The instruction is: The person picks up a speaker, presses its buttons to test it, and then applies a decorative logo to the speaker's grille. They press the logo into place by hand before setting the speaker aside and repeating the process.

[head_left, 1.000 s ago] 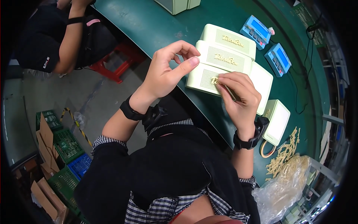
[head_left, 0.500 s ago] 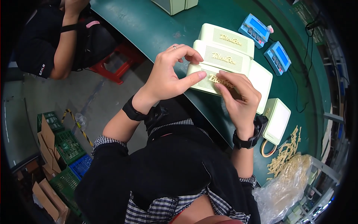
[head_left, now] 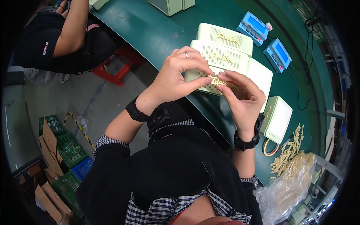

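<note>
A gold script-lettering badge (head_left: 217, 81) is pinched between both my hands, above the nearest pale-green box (head_left: 208, 89) with a perforated face. My left hand (head_left: 168, 77) grips its left end with thumb and fingertips; my right hand (head_left: 243, 92) holds its right end the same way. Behind lie a middle box (head_left: 198, 48) and a far box (head_left: 204, 32), each with a similar gold badge on its perforated face. My hands partly hide the nearest box, so I cannot tell whether the badge touches it.
Right of the boxes are a pale panel-faced box (head_left: 259, 75) and another box (head_left: 279, 114) with a handle loop. Two blue devices (head_left: 253, 28) with screens trail cables. Loose gold badges (head_left: 287, 153) lie beside a plastic bag (head_left: 287, 187). At left, a co-worker (head_left: 56, 41) sits near a red stool (head_left: 118, 67).
My left hand has moved right and closed its fingertips on the badge's left end. The badge now looks tilted up between both hands. The co-worker's arm has shifted.
</note>
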Tool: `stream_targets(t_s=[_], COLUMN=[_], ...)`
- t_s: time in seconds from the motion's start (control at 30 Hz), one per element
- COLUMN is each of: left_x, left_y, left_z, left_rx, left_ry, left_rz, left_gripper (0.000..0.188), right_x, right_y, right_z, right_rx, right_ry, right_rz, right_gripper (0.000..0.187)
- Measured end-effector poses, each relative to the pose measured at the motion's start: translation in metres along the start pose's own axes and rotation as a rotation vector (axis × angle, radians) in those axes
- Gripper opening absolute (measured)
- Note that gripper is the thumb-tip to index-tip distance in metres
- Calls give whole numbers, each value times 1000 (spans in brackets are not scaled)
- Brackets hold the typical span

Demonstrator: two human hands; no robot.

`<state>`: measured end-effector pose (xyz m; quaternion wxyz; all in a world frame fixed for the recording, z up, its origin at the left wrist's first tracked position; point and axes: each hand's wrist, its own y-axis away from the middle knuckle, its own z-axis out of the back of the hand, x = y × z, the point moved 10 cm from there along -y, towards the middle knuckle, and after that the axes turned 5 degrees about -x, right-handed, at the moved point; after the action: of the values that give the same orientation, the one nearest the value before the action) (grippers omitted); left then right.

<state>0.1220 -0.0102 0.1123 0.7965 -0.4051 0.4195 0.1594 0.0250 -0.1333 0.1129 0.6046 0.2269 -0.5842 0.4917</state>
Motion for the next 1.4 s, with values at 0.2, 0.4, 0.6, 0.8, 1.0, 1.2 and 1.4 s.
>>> stream_targets(t_s=[0.2, 0.4, 0.6, 0.8, 1.0, 1.2, 1.4], left_x=[-8, -48, -98, -79, -47, -41, -35], left_y=[0, 10, 35, 26, 20, 21, 19], left_z=[8, 22, -4, 18, 63, 61, 61], left_rx=[-96, -273, -300, -213, -413, -360, -383], left_ry=[-14, -267, -575, -453, -410, -441, -428], left_rz=[-51, -318, -705, -554, -353, -338, -313], left_gripper=[14, 20, 22, 28, 20, 19, 19], right_x=[-6, -11, 8, 5, 22, 22, 30], right_y=[-2, 5, 13, 1, -2, -2, 1], right_z=[28, 32, 3, 17, -17, -24, -25], right_rx=[-243, -106, -45, -61, 196, 208, 201], right_ry=[-384, -815, -364, 0, 472, 588, 676], right_rz=[-32, -205, -282, -124, 219, 252, 437], right_gripper=[37, 29, 22, 19, 26, 28, 34])
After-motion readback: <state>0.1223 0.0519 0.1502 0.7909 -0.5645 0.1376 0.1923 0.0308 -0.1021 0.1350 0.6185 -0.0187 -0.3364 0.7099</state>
